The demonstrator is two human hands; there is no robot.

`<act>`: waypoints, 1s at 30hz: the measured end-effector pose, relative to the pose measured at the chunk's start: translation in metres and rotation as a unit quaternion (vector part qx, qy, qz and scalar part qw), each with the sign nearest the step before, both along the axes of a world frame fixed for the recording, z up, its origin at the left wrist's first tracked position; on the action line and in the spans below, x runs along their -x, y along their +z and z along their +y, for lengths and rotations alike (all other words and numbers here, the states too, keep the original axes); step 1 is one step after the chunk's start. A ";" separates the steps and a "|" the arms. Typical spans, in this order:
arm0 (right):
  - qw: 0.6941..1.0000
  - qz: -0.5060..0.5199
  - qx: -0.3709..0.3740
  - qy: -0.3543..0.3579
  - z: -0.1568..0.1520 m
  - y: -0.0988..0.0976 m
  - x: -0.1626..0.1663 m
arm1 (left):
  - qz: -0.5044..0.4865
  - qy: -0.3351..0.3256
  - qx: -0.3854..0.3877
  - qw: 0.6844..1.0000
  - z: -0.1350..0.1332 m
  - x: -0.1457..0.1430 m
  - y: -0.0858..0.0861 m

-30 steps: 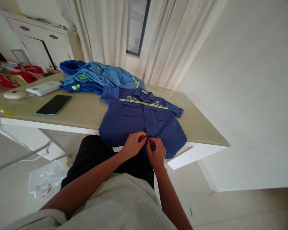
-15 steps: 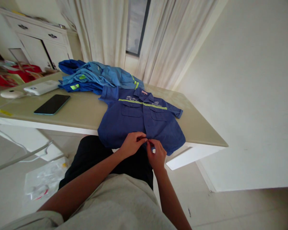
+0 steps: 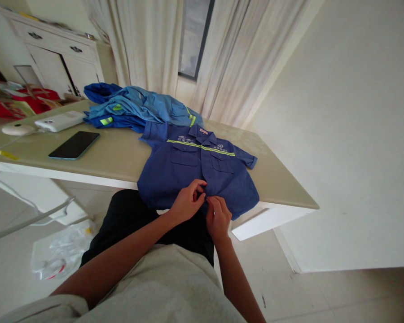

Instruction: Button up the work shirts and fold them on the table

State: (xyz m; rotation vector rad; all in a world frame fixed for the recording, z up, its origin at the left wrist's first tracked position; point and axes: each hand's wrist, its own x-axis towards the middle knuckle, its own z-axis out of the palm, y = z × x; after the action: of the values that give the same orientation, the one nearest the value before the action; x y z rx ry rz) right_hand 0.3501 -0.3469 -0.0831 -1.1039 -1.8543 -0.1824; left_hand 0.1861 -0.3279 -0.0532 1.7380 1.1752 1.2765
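A dark blue short-sleeved work shirt lies front up on the table, collar away from me, its hem hanging over the near edge. A yellow-green stripe crosses its chest above two flap pockets. My left hand pinches the front placket near the hem, thumb and forefinger closed on the cloth. Close beside it, my right hand grips the same placket edge between its fingertips. The fingers of both hands almost touch. Whatever small part of the placket sits between them, such as a button, is hidden.
Behind the shirt is a heap of blue garments with yellow-green strips. A black phone, a white device and a cable lie on the left of the table. A clear plastic bag is on the floor. A wall stands at right.
My left fingers have lifted and curled slightly more at the placket, with dark cloth now showing between them. The right hand stays nearly in place. The shirt lies as before.
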 end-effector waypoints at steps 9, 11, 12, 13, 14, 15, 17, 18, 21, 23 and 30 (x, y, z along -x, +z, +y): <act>0.999 0.015 0.044 0.026 0.002 0.000 -0.004 | 0.150 -0.090 -0.176 0.969 0.002 0.012 -0.002; 0.997 0.012 0.068 0.037 0.002 0.003 -0.004 | 0.191 -0.083 -0.201 0.957 0.005 0.013 -0.005; 0.995 0.021 0.081 0.044 0.002 0.006 -0.003 | 0.219 -0.072 -0.217 0.949 0.007 0.014 -0.008; 0.994 0.037 0.094 0.051 0.002 0.008 -0.002 | 0.250 -0.062 -0.235 0.937 0.008 0.014 -0.010; 0.991 0.060 0.105 0.055 0.002 0.010 -0.001 | 0.280 -0.053 -0.254 0.924 0.009 0.014 -0.012; 0.988 0.087 0.116 0.054 0.002 0.012 0.001 | 0.305 -0.045 -0.275 0.911 0.010 0.015 -0.014; 0.977 0.147 0.149 0.045 0.002 0.013 0.003 | 0.339 -0.035 -0.311 0.887 0.010 0.016 -0.016; 0.969 0.175 0.172 0.040 0.002 0.013 0.005 | 0.350 -0.031 -0.327 0.877 0.010 0.016 -0.015; 0.941 0.244 0.233 0.032 0.001 0.011 0.007 | 0.373 -0.027 -0.363 0.853 0.009 0.018 -0.009; 0.933 0.259 0.249 0.030 0.001 0.010 0.008 | 0.393 -0.033 -0.381 0.836 0.008 0.021 -0.006; 0.892 0.259 0.354 0.108 0.014 0.023 -0.005 | 0.433 -0.057 -0.355 0.827 0.008 0.027 -0.005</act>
State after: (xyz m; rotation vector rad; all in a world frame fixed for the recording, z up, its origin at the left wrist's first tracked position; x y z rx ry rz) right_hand 0.3550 -0.3333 -0.0605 -1.2425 -1.5438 0.9063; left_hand 0.1593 -0.3198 -0.0585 3.1066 1.0477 0.8794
